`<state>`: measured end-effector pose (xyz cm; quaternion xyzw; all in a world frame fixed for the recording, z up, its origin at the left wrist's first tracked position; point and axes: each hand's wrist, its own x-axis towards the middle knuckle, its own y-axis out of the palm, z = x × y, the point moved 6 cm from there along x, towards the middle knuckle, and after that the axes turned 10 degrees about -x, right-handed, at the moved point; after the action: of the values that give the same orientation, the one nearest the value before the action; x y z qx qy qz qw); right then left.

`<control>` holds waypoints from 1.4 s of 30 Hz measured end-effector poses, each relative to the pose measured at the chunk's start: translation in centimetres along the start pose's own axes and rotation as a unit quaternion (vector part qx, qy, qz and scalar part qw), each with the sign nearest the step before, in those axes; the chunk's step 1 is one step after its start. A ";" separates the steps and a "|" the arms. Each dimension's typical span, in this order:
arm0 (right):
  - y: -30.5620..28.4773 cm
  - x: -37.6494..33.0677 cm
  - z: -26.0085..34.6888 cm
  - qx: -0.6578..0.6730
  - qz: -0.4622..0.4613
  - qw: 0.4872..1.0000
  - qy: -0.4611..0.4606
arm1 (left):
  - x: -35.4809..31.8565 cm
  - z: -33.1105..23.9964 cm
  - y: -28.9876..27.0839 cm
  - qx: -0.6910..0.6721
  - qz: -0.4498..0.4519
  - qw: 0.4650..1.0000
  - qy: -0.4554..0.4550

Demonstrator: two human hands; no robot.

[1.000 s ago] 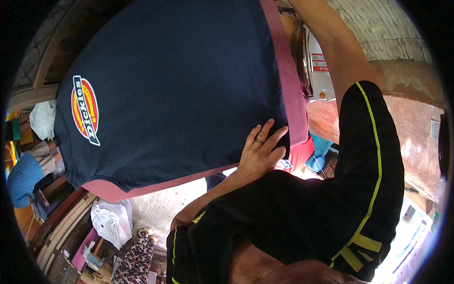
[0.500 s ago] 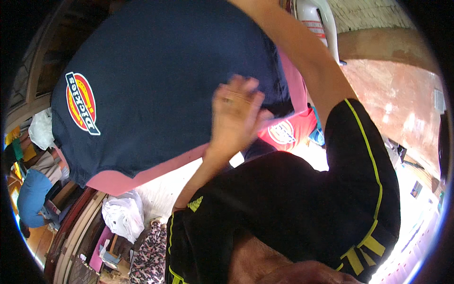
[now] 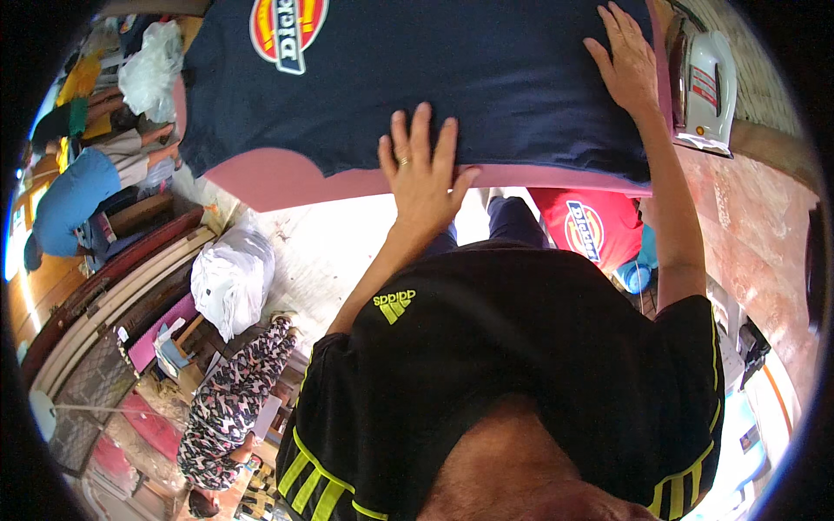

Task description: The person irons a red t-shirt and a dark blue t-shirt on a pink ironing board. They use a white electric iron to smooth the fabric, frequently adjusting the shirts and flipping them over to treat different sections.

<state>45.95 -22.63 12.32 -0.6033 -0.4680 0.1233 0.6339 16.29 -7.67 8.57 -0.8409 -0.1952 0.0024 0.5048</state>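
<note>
The person's black shirt [image 3: 521, 347] with yellow stripes fills the lower part of the view; from it the left hand [image 3: 423, 169] reaches up and lies flat, palm down, its fingers [image 3: 421, 130] spread wide and gripping nothing, pressed on the near hem of a navy T-shirt [image 3: 452, 82] where the cloth meets the pink ironing board [image 3: 278, 178]; a ring shows on one finger; further along, the right hand [image 3: 627, 61] also rests flat and open on the navy T-shirt near its right edge, fingers loosely extended and holding nothing; the navy T-shirt lies spread across the pink ironing board, its round red and yellow printed badge [image 3: 288, 26] toward the far left; just beyond the right hand a white iron [image 3: 705, 82] stands at the board's end; below the board hangs a red garment [image 3: 591, 227] with a similar badge; off to the left, on the floor, sit a white plastic bag [image 3: 233, 276] and a patterned cloth [image 3: 234, 399].
</note>
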 end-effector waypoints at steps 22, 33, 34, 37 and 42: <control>-6.8 0.4 26.2 0.315 0.089 0.927 -0.181 | -4.6 30.0 -22.4 0.086 -0.471 0.870 -0.121; -3.7 -2.3 36.4 0.393 0.107 0.877 -0.256 | -2.0 46.0 -22.9 0.048 -0.296 0.917 -0.264; -3.9 -2.4 36.3 0.390 0.109 0.877 -0.260 | -2.2 46.3 -23.3 0.034 -0.296 0.924 -0.240; -3.8 -2.5 36.7 0.413 0.086 0.872 -0.248 | -1.7 46.5 -23.9 0.108 -0.292 0.923 -0.224; -5.4 -1.5 31.9 0.537 0.140 0.819 -0.146 | 3.6 28.9 -20.7 0.140 -0.297 0.940 -0.090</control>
<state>19.25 -4.37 11.14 -0.2011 -0.3252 0.5290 0.7576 7.08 26.60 12.72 -0.6617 -0.4782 -0.0450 0.5757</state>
